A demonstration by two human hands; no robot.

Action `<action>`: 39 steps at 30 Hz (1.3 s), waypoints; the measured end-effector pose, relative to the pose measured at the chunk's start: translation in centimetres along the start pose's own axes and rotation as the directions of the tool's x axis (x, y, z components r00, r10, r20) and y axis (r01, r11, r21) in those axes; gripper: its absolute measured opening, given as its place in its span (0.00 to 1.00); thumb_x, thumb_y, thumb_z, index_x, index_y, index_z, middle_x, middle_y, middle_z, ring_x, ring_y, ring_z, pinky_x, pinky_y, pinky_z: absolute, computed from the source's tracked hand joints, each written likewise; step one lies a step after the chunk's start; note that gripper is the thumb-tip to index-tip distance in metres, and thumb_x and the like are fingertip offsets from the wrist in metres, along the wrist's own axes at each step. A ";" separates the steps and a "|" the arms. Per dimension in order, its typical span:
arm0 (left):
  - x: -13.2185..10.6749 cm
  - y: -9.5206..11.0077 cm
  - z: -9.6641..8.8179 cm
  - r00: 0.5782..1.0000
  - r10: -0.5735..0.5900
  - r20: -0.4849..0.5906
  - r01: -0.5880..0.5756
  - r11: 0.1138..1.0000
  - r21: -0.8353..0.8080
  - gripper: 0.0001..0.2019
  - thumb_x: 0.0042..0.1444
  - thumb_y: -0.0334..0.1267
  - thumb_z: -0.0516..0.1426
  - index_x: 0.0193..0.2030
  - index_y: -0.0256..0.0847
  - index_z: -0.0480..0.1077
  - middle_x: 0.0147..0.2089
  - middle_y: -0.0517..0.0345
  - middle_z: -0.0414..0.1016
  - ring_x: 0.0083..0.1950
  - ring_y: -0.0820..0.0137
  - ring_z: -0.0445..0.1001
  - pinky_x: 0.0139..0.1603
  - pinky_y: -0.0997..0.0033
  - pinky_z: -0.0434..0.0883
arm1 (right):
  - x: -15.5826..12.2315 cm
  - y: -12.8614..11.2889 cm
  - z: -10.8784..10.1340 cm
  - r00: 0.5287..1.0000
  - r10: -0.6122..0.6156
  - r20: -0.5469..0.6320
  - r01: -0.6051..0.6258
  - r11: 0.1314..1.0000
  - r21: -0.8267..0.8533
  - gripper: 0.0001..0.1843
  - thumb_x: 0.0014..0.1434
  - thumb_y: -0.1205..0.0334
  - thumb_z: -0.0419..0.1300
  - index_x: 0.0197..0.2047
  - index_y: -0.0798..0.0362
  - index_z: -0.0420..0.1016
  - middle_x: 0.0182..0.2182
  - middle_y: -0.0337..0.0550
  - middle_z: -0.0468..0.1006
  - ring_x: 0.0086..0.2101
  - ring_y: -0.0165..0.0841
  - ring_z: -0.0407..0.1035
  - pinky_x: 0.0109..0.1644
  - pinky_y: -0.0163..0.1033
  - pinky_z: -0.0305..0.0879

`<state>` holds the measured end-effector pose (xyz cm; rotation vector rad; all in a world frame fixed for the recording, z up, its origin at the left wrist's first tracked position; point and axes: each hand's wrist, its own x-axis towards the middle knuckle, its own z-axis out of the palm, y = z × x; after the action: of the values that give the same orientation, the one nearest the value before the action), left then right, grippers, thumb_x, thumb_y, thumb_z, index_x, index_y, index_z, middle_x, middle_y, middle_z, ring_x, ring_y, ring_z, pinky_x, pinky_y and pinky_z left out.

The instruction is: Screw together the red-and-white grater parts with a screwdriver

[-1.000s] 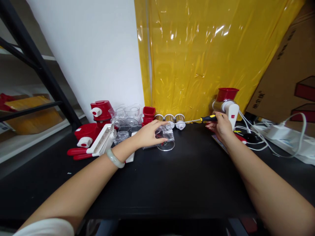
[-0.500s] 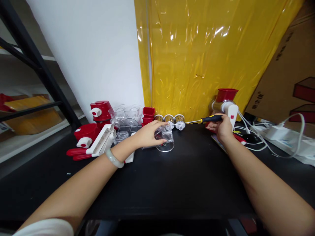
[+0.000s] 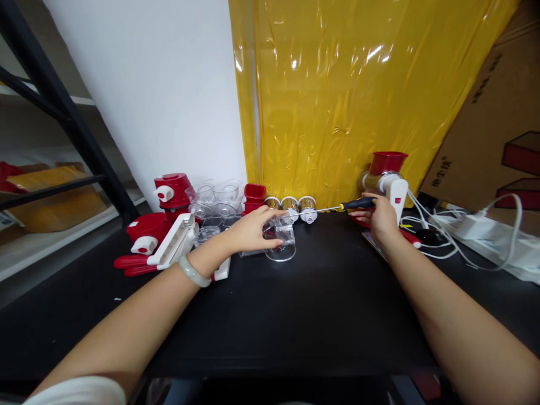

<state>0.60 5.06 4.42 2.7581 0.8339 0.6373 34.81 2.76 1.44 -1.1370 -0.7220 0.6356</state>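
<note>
My left hand (image 3: 254, 229) is closed round a clear plastic part (image 3: 285, 232) whose round rim (image 3: 280, 259) faces me at the tabletop. In my right hand (image 3: 382, 218) is a screwdriver (image 3: 354, 204) with a black and yellow handle, held level and pointing left. Its metal shaft reaches the top of the clear part; the tip's exact contact is hard to make out. Just behind stand several metal grater drums (image 3: 307, 209) with white ends. Right behind my right hand is a white and red drum grater (image 3: 395, 194) with a red hopper.
Red housings (image 3: 172, 191), white and red handles (image 3: 171, 244), clear cups (image 3: 225, 194) and a red hopper (image 3: 255, 197) crowd the back left. White cables and a power strip (image 3: 498, 236) lie at right. A yellow sheet (image 3: 337, 101) and a carton (image 3: 489, 129) stand behind.
The screwdriver and my right hand have shifted slightly left. My left hand and the clear part have also moved a little left. Both holds stay the same.
</note>
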 end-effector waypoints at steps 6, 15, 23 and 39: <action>0.0 0.0 -0.3 1.000 0.001 0.017 -0.001 1.000 0.005 0.35 0.52 0.51 0.63 0.66 0.48 0.62 0.54 0.50 0.68 0.51 0.59 0.73 0.53 0.57 0.72 | 0.2 0.5 -0.1 1.000 -0.027 -0.003 0.027 0.996 -0.085 0.07 0.63 0.56 0.54 0.39 0.49 0.65 0.15 0.31 0.68 0.13 0.30 0.67 0.15 0.30 0.61; -0.1 -0.5 -0.4 0.999 -0.018 0.031 0.019 1.000 -0.006 0.36 0.51 0.53 0.63 0.65 0.48 0.63 0.52 0.51 0.67 0.49 0.60 0.73 0.51 0.57 0.72 | 1.3 1.8 -1.4 0.986 -0.166 0.013 0.162 0.939 -0.304 0.20 0.60 0.40 0.58 0.30 0.49 0.67 0.10 0.32 0.63 0.11 0.30 0.61 0.13 0.32 0.53; -0.1 -0.3 -0.5 0.998 -0.035 0.049 0.035 0.999 -0.007 0.37 0.50 0.54 0.64 0.65 0.47 0.62 0.52 0.50 0.66 0.49 0.59 0.72 0.51 0.55 0.73 | 0.3 0.4 -0.2 0.999 0.018 -0.040 -0.023 0.992 -0.123 0.13 0.64 0.55 0.48 0.33 0.50 0.69 0.17 0.38 0.72 0.15 0.32 0.68 0.17 0.35 0.64; -0.1 -0.1 -0.5 0.999 -0.037 0.039 0.037 0.999 0.000 0.36 0.51 0.54 0.63 0.65 0.46 0.62 0.51 0.50 0.66 0.49 0.59 0.72 0.51 0.55 0.72 | -0.2 0.0 0.1 0.998 0.057 0.023 -0.055 0.996 -0.073 0.07 0.62 0.61 0.50 0.38 0.51 0.67 0.17 0.37 0.72 0.14 0.30 0.67 0.16 0.31 0.60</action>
<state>0.31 5.11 4.79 2.7383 0.8733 0.5757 34.62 2.70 1.40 -1.2214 -0.7414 0.6764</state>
